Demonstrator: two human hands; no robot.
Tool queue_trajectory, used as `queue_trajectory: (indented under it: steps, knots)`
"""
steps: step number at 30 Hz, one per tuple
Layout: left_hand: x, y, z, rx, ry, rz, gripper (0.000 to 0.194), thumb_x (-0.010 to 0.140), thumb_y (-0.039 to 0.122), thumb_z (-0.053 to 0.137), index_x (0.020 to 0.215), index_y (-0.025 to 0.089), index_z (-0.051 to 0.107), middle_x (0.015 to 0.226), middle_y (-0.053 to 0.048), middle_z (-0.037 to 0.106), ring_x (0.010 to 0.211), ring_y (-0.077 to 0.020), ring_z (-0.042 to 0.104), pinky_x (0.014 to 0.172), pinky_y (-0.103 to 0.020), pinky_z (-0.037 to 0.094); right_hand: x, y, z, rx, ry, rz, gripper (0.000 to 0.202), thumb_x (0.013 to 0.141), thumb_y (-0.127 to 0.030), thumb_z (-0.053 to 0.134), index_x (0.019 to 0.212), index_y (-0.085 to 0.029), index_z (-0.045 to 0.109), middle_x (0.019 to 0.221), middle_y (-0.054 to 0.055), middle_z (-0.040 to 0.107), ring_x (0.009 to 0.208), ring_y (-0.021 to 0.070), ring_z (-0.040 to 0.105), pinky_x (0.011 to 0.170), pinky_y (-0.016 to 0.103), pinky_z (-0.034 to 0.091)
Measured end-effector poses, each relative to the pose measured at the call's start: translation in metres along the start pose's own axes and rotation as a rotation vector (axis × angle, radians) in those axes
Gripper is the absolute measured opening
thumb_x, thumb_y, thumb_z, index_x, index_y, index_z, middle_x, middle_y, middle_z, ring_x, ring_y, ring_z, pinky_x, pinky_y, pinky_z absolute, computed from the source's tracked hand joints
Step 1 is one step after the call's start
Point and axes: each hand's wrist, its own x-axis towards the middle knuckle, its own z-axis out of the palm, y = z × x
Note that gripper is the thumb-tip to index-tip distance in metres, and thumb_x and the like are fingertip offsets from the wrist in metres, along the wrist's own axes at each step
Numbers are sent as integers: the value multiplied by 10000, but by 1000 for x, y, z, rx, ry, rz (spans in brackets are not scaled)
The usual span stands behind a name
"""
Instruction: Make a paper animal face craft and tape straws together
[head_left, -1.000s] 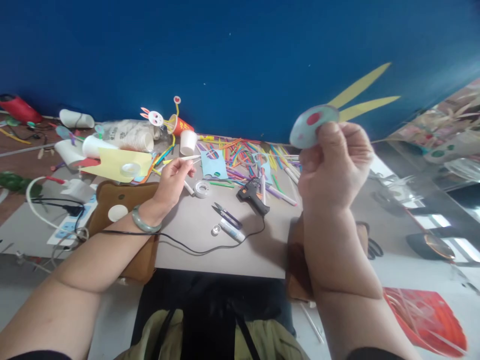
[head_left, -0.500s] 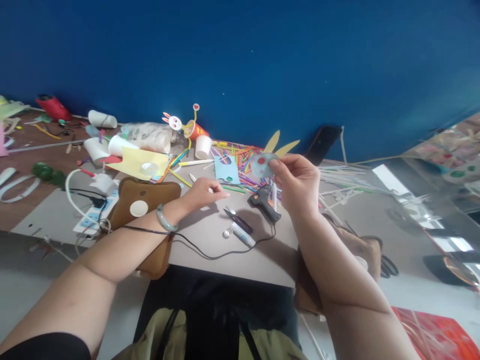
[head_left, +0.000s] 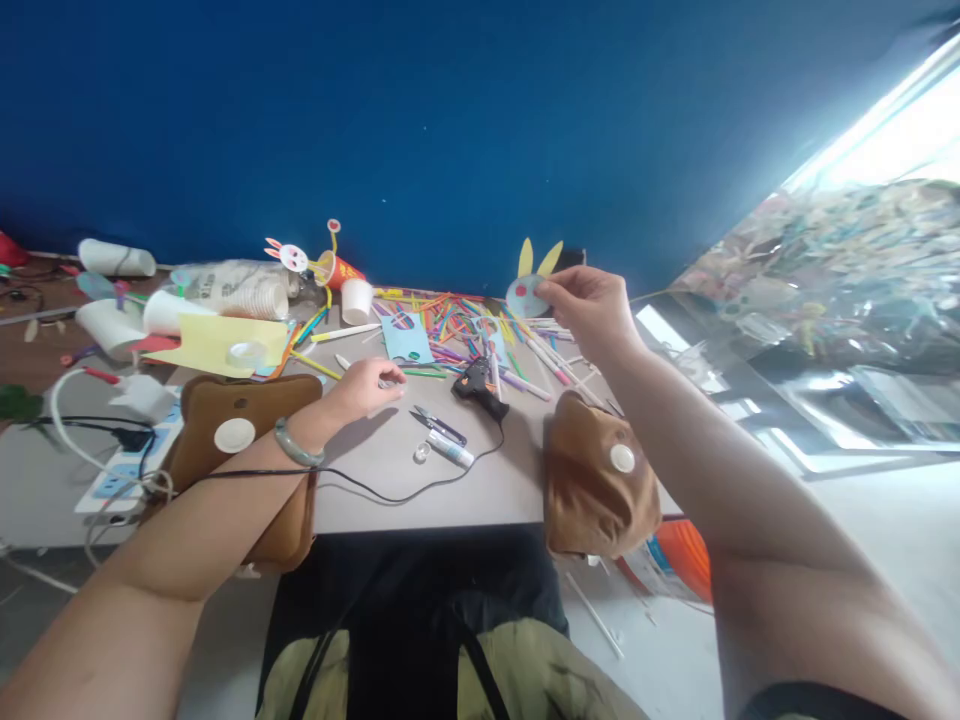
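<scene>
Several white paper cups are lying at the far left, and beside them a yellow sheet is lying just beyond a brown cushion. Farther back, a white rabbit figure is leaning out from a red cup. Coming next, the left hand is hovering, it seems, over the grey table, its fingers half curled and partly open; whether it is gripping something small, I cannot tell. Just past its fingers, a light blue sheet with cut-outs is lying at the edge of the straws, while dark snips and a glue stick are resting nearer the person. A black glue gun is lying to their right. Beyond it, a pale blue rabbit face with two yellow ears is standing upright in the air, and the right hand is pinching its right edge between thumb and fingers. Holding this piece up, ears upward, is apparently the step in hand; any next move is calling, I judge, for a light, steady pinch clear of the thin ears.
</scene>
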Motion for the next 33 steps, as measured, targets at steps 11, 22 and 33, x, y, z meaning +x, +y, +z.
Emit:
queue_trajectory:
  steps: [11, 22, 33]
  knots:
    - [-2, -6, 1, 411, -80, 121, 179, 740, 195, 592, 878, 218, 703, 949, -84, 738, 966, -294, 645, 869, -406, 400, -39, 41, -68, -183, -6, 244, 273, 621, -385, 822, 676, -160, 677, 465, -43, 512, 402, 63, 368, 386, 226, 258]
    - [-7, 0, -2, 472, -71, 149, 264, 725, 160, 523, 924, 195, 692, 995, -113, 737, 974, -292, 642, 895, -416, 409, -21, 89, -84, -298, 4, 374, 191, 666, -301, 750, 683, -143, 643, 499, -44, 523, 416, 51, 377, 413, 215, 279]
    - [-5, 4, -2, 523, -123, 103, 281, 756, 151, 501, 965, 203, 681, 1011, -76, 727, 1027, -294, 645, 924, -458, 396, 4, 143, -60, -542, -284, 548, 151, 705, -244, 762, 745, -122, 683, 425, -58, 459, 402, 67, 393, 426, 203, 322]
